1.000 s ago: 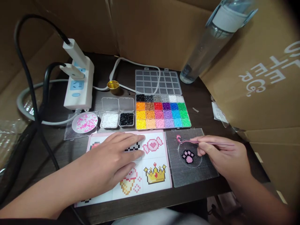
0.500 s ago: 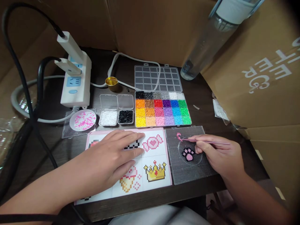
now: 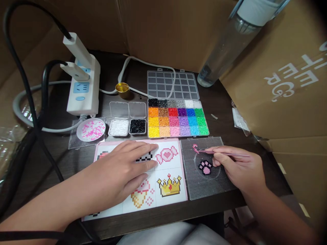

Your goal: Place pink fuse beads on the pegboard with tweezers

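Pinched in my right hand (image 3: 238, 166) is a pair of pink tweezers (image 3: 231, 154), its tip at a small curved row of pink beads (image 3: 195, 148) on the clear pegboard (image 3: 194, 187). Whether a bead sits in the tip is too small to tell. Below the tip, a black and pink bead paw (image 3: 205, 167) lies on the same board. My left hand (image 3: 130, 166) rests flat with fingers stretched over the pattern sheet (image 3: 143, 212), partly hiding its pictures. A pink candy picture (image 3: 167, 154) and a yellow crown picture (image 3: 169, 186) show beside the fingertips.
Behind the sheet stand a sorted bead box (image 3: 178, 117), tubs of white beads (image 3: 119, 128) and black beads (image 3: 137, 127), and a dish of pink beads (image 3: 91, 130). A power strip (image 3: 84, 88), gold cup (image 3: 122, 89) and water bottle (image 3: 224, 47) stand farther back. Cardboard walls (image 3: 163, 34) enclose the table.
The view has shifted very slightly. Both hands and the tweezers stay in practically the same place, with the tip still at the pink beads.
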A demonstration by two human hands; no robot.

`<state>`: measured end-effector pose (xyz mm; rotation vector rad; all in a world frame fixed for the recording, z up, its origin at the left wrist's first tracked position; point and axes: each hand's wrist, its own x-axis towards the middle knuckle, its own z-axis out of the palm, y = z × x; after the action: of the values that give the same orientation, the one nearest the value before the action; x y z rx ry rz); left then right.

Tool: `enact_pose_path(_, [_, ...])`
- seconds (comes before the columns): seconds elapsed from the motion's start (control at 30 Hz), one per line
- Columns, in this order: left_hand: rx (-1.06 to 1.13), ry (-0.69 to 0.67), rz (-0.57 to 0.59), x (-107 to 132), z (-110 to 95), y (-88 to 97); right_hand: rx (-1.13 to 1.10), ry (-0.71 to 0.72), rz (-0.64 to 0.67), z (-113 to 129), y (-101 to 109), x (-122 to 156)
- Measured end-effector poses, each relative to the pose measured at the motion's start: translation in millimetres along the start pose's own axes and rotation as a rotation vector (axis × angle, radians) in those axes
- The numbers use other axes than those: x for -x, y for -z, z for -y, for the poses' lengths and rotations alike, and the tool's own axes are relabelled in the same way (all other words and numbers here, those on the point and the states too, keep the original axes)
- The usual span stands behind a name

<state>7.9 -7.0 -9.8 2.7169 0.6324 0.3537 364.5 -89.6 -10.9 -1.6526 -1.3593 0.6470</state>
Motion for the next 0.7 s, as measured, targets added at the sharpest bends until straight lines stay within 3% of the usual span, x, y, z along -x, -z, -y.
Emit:
enact_pose_path(0.47, [0.009, 0.000, -0.021, -1, 0, -1.1, -0.027, -0.027, 0.014, -12, 5, 2])
enact_pose_path(0.7, [0.005, 0.004, 0.023, -2, -2, 2.5, 0.027, -0.021, -0.019, -24, 9, 5])
